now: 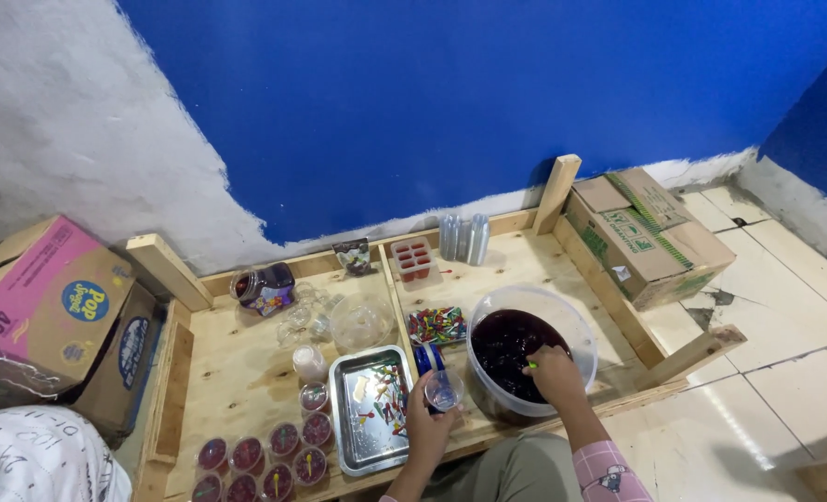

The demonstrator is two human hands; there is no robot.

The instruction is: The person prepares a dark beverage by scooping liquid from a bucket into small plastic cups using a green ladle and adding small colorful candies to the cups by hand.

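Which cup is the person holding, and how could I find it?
Find the big round tub of dark red jelly on the wooden table. Just left of it, the left hand holds a small clear cup. Unlike the filled, lidded cups at the front left corner, it looks empty.

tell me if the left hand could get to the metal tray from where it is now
Probably yes. The left hand holds a small clear cup right beside the metal tray, with nothing standing between them. But it is occupied with the cup, so it would likely have to set that down first.
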